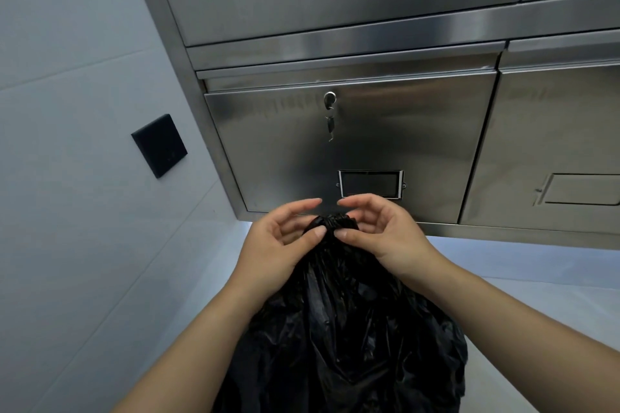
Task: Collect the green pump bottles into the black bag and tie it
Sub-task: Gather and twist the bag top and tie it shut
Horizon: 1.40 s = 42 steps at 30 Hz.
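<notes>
Head view, left to right: how do the hands stand to the bag?

— The left hand comes in from seven o'clock, its thumb and curled fingers pinching the gathered neck of the black bag. The right hand comes in from four o'clock and pinches the same neck from the other side, the two thumb tips nearly touching.

— And the bag's long axis?

— It runs upright in the view. The bulk fills six o'clock between the forearms and the neck points toward twelve. Neither hand is nearer, since both are on it. The tie probably depends on that puckered top being held bunched between them.

— The green pump bottles?

— None are visible. They are presumably inside, but the plastic hides that.

— Surface and room?

— At nine o'clock there is a pale wall with a black wall plate. At twelve stands a steel cabinet with a key hanging in its lock and a label holder just above the hands. At three o'clock is the white counter that the bag seems to rest on.
</notes>
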Available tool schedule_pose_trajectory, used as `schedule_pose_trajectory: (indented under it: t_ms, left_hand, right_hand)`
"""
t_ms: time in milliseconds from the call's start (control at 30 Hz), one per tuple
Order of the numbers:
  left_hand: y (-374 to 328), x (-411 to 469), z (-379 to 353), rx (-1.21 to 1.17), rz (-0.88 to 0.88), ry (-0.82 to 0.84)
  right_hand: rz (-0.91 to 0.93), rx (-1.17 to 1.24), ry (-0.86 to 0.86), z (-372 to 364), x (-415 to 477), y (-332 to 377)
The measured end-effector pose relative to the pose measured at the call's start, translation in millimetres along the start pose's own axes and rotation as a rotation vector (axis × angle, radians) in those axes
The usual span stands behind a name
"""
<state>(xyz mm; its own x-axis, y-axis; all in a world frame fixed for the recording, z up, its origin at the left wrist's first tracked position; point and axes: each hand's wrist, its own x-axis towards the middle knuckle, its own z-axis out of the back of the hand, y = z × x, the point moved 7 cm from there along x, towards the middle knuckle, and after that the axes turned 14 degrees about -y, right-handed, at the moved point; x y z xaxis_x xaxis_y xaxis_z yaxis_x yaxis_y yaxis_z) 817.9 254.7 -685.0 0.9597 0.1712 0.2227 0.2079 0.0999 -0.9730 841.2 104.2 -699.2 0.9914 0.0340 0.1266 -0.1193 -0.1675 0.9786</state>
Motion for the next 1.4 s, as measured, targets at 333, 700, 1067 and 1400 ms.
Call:
schedule_pose_trajectory:
  t_ms: [333, 700, 1067, 1400]
  left_hand:
    - [-1, 1, 4, 0.223, -0.144, -0.05]
    - [22, -5, 24, 0.413, -0.044, -0.075]
    - [84, -47, 23, 0.43, 0.374, -0.087]
    - [62, -39, 9, 0.45, -0.023, -0.178]
  right_hand:
    - [0.122, -0.317, 0.104, 0, 0, 0]
    - [0.127, -0.418, -0.016, -8, -3, -29]
    - [0.07, -0.529, 0.01, -3, -13, -64]
    - [0.158, -0.482, 0.023, 9, -16, -62]
